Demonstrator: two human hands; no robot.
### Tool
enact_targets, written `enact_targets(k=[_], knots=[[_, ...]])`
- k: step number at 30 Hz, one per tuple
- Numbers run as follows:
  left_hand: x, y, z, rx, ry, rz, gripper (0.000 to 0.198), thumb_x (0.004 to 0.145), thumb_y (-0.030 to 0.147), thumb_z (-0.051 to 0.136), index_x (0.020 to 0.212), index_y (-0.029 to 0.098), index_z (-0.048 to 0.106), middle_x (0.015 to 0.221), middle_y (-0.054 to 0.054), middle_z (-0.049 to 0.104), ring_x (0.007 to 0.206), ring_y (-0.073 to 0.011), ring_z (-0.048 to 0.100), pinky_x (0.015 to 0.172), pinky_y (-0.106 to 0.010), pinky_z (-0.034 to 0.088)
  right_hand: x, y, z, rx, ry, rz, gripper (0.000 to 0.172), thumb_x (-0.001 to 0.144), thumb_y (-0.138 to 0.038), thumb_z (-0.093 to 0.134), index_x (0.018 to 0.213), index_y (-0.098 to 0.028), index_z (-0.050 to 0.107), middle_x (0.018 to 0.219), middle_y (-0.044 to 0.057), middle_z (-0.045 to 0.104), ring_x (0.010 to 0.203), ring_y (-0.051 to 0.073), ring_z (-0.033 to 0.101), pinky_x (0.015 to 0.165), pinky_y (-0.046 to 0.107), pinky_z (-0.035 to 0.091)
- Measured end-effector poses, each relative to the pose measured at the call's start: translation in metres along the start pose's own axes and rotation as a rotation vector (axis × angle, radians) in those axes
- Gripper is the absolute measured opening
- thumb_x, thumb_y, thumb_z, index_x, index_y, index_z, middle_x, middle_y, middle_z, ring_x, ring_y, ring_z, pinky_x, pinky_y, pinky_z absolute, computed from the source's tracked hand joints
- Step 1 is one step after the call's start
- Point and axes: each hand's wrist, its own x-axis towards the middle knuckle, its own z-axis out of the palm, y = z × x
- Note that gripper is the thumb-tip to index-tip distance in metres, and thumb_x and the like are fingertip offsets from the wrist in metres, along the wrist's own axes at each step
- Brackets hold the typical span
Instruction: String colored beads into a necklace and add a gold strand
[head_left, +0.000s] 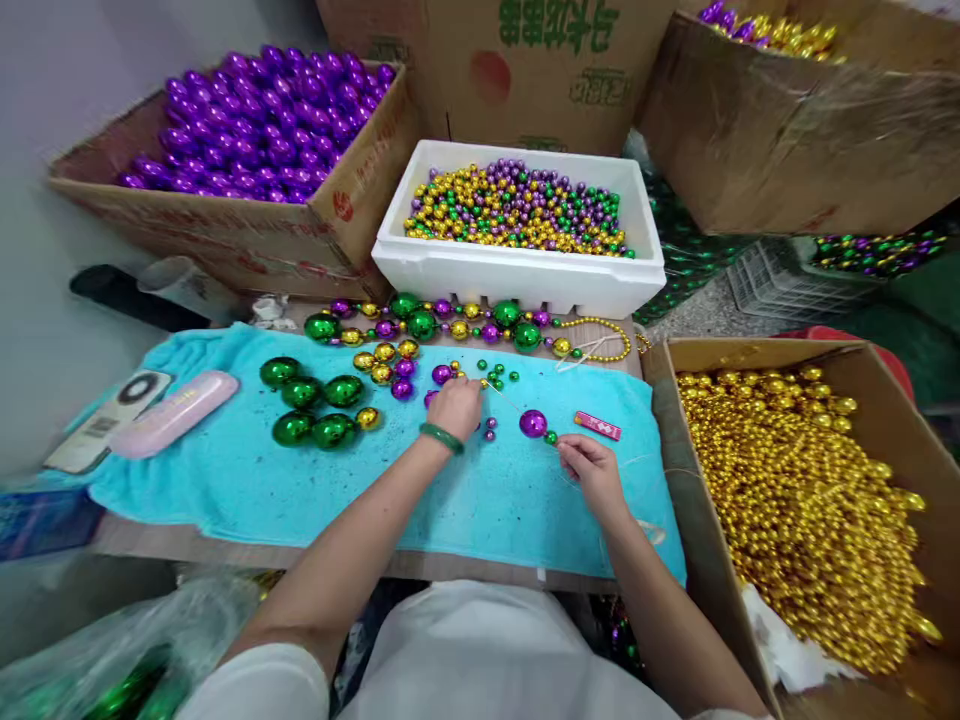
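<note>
My left hand [455,408], a green bangle on its wrist, rests on the turquoise towel [225,480] with its fingers pinched at the tip of a thin needle, beside small gold and green beads [496,374]. My right hand [589,462] is closed on the thread end of the needle, just past a large purple bead [533,423] and a small green one strung on it. Large green balls [311,410] and gold and purple beads [386,365] lie on the towel to the left. A finished strand [450,325] runs along the towel's far edge.
A white foam box [517,270] of mixed beads stands behind the towel. A cardboard box of purple beads [262,130] is at far left, a box of gold beads [802,500] at right. A pink case [174,412], a remote [112,415] and a red lighter [598,425] lie nearby.
</note>
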Motion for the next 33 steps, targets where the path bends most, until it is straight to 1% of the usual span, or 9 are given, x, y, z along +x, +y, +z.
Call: enact_targets(k=[2,5,7,9,12,16,27,30,33], knots=[[-0.001,0.001,-0.009,-0.329,-0.058,-0.15,0.012,0.072,0.016,0.065,0.084,0.016,0.069,0.089,-0.008,0.069,0.09,-0.0213,0.063,0.085,-0.036,0.049,-0.002,-0.001,0.0,-0.016,0.006,-0.03,0.019,0.063,-0.034,0.069,0.068,-0.016,0.068,0.047,-0.004,0.05,0.041,0.007,0.038,0.04,0.021,0.026],[-0.004,0.005,-0.024,-0.841,-0.163,-0.341,0.02,0.077,0.022,0.065,0.095,0.014,0.068,0.085,-0.007,0.069,0.069,-0.0125,0.063,0.064,-0.025,0.052,-0.005,-0.003,0.001,-0.05,0.005,-0.085,0.016,0.064,-0.033,0.068,0.068,-0.017,0.069,0.047,-0.003,0.05,0.042,0.008,0.038,0.041,0.022,0.028],[-0.009,0.01,-0.033,-1.126,-0.228,-0.415,0.02,0.079,0.019,0.063,0.097,0.013,0.067,0.084,-0.007,0.069,0.064,-0.009,0.062,0.058,-0.019,0.051,-0.007,-0.006,0.004,-0.075,-0.004,-0.122,0.015,0.066,-0.032,0.067,0.068,-0.017,0.069,0.047,-0.003,0.05,0.043,0.008,0.039,0.041,0.022,0.029],[-0.013,0.013,-0.04,-1.25,-0.238,-0.445,0.018,0.082,0.013,0.058,0.097,0.011,0.067,0.083,-0.008,0.069,0.063,-0.0078,0.062,0.057,-0.017,0.051,-0.008,-0.008,0.007,-0.085,-0.015,-0.142,0.014,0.066,-0.031,0.066,0.068,-0.018,0.069,0.047,-0.003,0.05,0.043,0.009,0.039,0.042,0.023,0.029],[-0.016,0.016,-0.044,-1.318,-0.217,-0.46,0.019,0.085,0.009,0.051,0.097,0.009,0.066,0.083,-0.008,0.069,0.063,-0.0079,0.063,0.057,-0.016,0.053,-0.009,-0.011,0.009,-0.089,-0.02,-0.154,0.014,0.067,-0.031,0.066,0.067,-0.018,0.069,0.048,-0.003,0.05,0.044,0.009,0.039,0.042,0.023,0.03],[-0.016,0.016,-0.043,-1.367,-0.191,-0.47,0.018,0.086,0.009,0.051,0.097,0.009,0.066,0.082,-0.008,0.069,0.062,-0.0079,0.063,0.056,-0.016,0.053,-0.01,-0.014,0.008,-0.098,-0.002,-0.156,0.013,0.066,-0.031,0.066,0.067,-0.018,0.069,0.047,-0.003,0.05,0.044,0.009,0.039,0.042,0.023,0.03],[-0.019,0.016,-0.042,-1.347,-0.16,-0.466,0.015,0.079,0.012,0.062,0.093,0.01,0.065,0.082,-0.006,0.068,0.062,-0.0067,0.062,0.054,-0.014,0.05,-0.011,-0.01,0.007,-0.151,-0.002,-0.155,0.017,0.067,-0.034,0.065,0.068,-0.017,0.068,0.048,-0.003,0.049,0.044,0.009,0.039,0.043,0.023,0.031],[-0.021,0.017,-0.039,-1.286,-0.101,-0.407,0.025,0.071,0.012,0.069,0.095,0.012,0.063,0.081,-0.004,0.067,0.061,-0.0064,0.06,0.053,-0.015,0.049,-0.01,-0.009,0.008,-0.164,-0.002,-0.158,0.018,0.068,-0.036,0.065,0.068,-0.017,0.068,0.049,-0.002,0.05,0.045,0.01,0.04,0.044,0.023,0.032],[-0.03,0.022,-0.028,-1.2,-0.068,-0.319,0.044,0.062,0.015,0.076,0.103,0.016,0.059,0.081,-0.001,0.067,0.061,-0.0071,0.059,0.052,-0.017,0.047,-0.009,-0.005,0.012,-0.147,-0.015,-0.124,0.02,0.067,-0.037,0.067,0.069,-0.018,0.065,0.05,-0.003,0.051,0.046,0.01,0.041,0.044,0.023,0.032]])
